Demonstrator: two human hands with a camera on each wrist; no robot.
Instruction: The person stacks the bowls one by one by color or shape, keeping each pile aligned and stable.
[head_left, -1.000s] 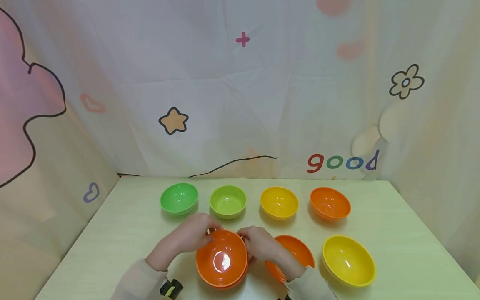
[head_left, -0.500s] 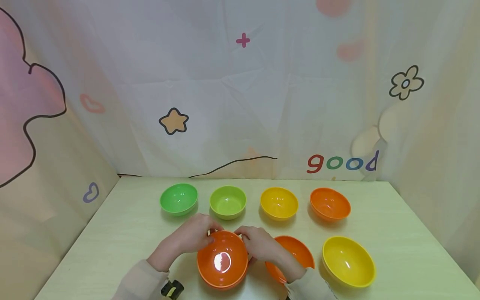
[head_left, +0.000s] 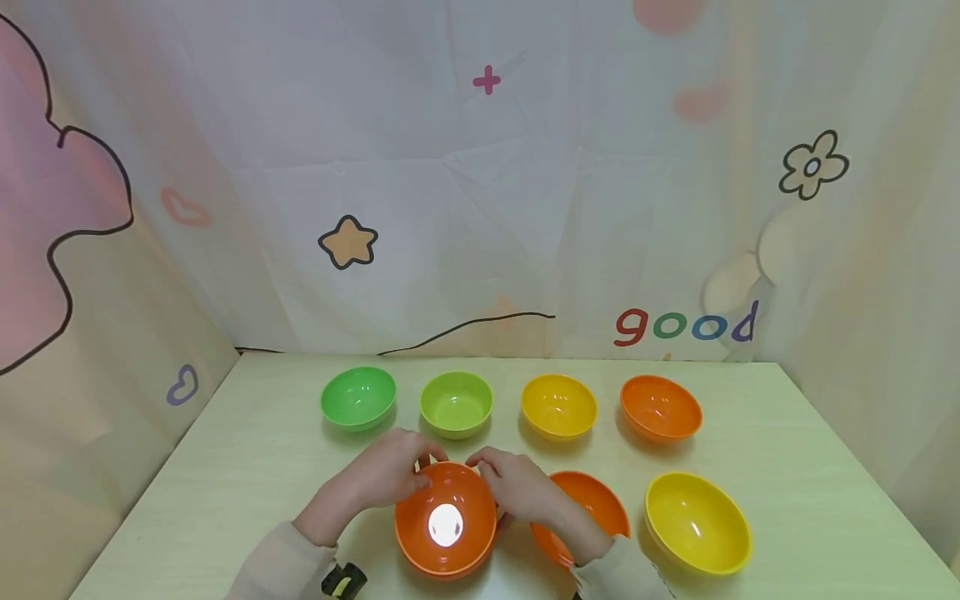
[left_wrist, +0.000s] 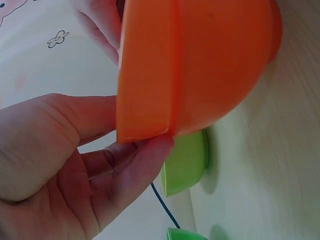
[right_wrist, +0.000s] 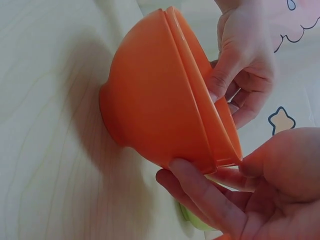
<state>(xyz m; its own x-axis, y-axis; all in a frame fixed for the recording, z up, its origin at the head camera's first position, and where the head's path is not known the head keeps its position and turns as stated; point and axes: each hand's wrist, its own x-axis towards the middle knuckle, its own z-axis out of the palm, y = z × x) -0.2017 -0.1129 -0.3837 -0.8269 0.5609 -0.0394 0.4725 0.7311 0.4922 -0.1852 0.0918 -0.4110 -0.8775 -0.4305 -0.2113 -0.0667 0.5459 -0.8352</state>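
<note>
Two nested orange bowls [head_left: 446,521] stand near the front of the table, the upper one sitting inside the lower. My left hand [head_left: 390,467] pinches the rim at the back left, its thumb inside the upper bowl. At the back right, my right hand [head_left: 521,487] grips the bowls. In the right wrist view, that hand's fingers [right_wrist: 200,192] lie against the outside of the lower bowl [right_wrist: 145,95], and its thumb is at the rim of the upper bowl [right_wrist: 220,130]. A narrow gap shows between the two rims there.
Another orange bowl [head_left: 592,500] stands partly behind the right forearm, with a large yellow bowl [head_left: 697,523] to its right. Along the back are a green bowl [head_left: 358,400], a lime bowl [head_left: 456,406], a yellow bowl [head_left: 558,407] and an orange bowl [head_left: 660,409].
The upper orange bowl has shifted slightly right and lines up more closely with the lower one. My right hand has moved slightly left along the rim; the left has barely moved.
</note>
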